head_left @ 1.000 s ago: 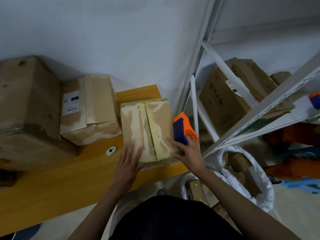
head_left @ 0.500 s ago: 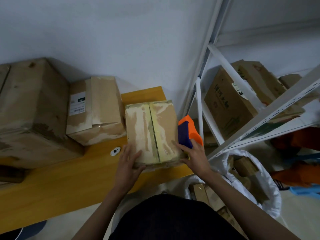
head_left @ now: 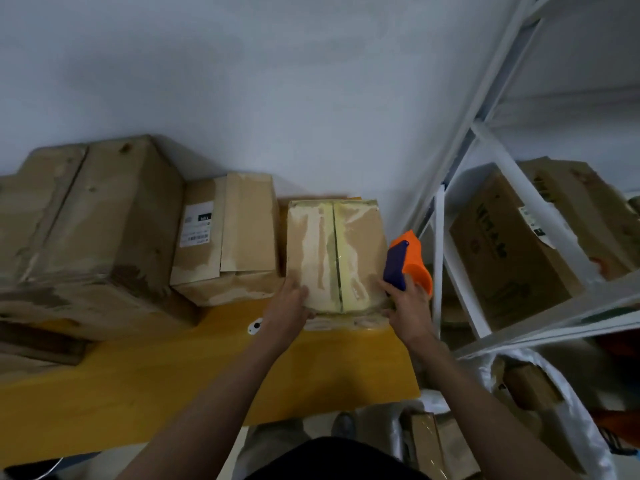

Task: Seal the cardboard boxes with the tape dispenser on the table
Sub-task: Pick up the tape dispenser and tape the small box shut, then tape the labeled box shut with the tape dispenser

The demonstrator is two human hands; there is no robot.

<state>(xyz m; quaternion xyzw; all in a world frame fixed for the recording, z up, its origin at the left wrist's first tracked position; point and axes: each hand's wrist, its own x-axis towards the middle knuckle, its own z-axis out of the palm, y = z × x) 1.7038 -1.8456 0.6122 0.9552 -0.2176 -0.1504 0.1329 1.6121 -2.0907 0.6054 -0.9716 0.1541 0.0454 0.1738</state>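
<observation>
Box (head_left: 337, 254) sits at the right end of a yellow table (head_left: 138, 386), far edge close to the white wall (head_left: 242, 81). Top flaps closed, dark seam running down the middle toward the person. Yellowish glossy tape lies along the seam, mostly on the right flap; pale scuffed patches on both flaps.

Left hand (head_left: 289, 306) at the box's near left corner, fingers laid over the top edge and lightly bent, pressing on the cardboard. Thumb not clear.

Right hand (head_left: 408, 308) at the near right corner, fingers wrapped round the lower part of the dispenser (head_left: 407, 263). Dispenser is orange with a dark blue face, held upright against the box's right side, just off the table's right edge. Tape roll itself not visible.

Labelled box (head_left: 225, 237) stands just left of the first, sides nearly touching; white shipping label on its top. Further left a big box (head_left: 93, 230), well worn, touching the labelled one. Small white disc (head_left: 255, 326) with a dark centre on the table, beside the left wrist.

White metal rack (head_left: 485, 209) to the right of the table, holding printed cartons (head_left: 512, 247). White sack (head_left: 554, 410) below it with cardboard pieces inside. Person's dark clothing at the bottom edge.
</observation>
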